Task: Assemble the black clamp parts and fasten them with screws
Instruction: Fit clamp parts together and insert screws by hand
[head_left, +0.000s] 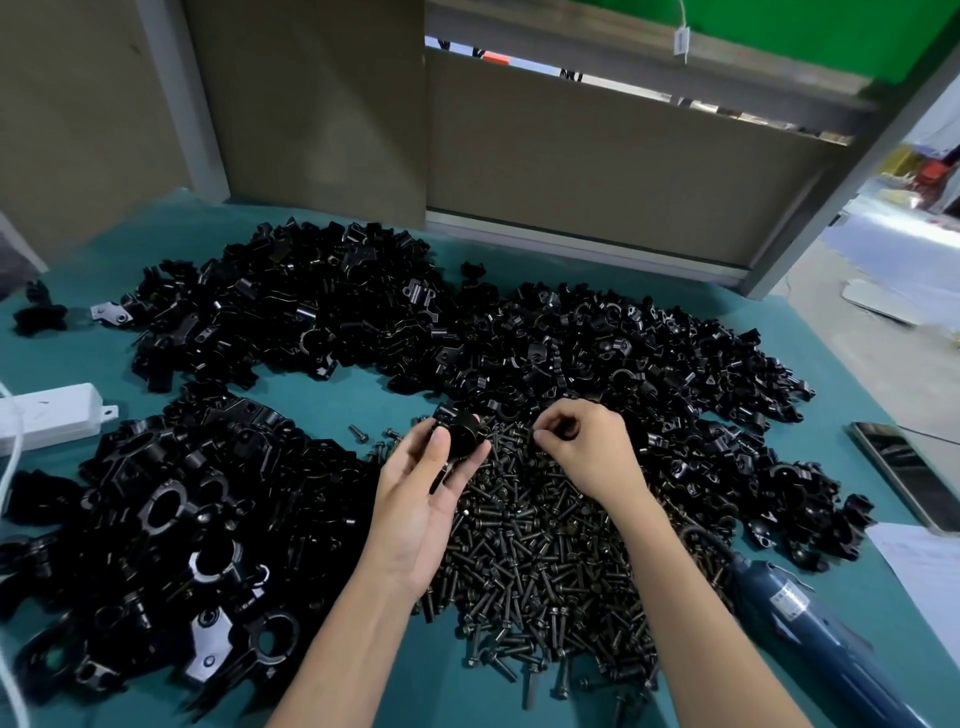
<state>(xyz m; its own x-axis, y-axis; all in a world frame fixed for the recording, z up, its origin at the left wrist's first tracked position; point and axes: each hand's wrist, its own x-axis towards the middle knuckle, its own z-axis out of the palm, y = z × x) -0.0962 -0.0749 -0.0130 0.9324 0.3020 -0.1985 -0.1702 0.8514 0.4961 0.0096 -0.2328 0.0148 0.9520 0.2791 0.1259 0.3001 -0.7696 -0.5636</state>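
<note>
A teal table cover (322, 410) is carrying three sprawling heaps of black clamp parts (649, 364), which are lying across the far and left sides and running down the right. Nearer the person, a broad screw pile (540, 545) is spreading between the forearms, and a blue power screwdriver (810, 639) is lying untouched at its right edge. The left hand (421, 499) is turning palm-up at the pile's far left edge, thumb and fingers holding one clamp piece (462, 436) just above the screws. The right hand (587, 452) is reaching into the top of the pile with fingertips drawn narrowly together; whether they are already pinching a screw is too small to tell. This looks like the screw-picking step. Next, a single screw is going to need lifting free, lining up with the clamp piece's hole, then driving.
</note>
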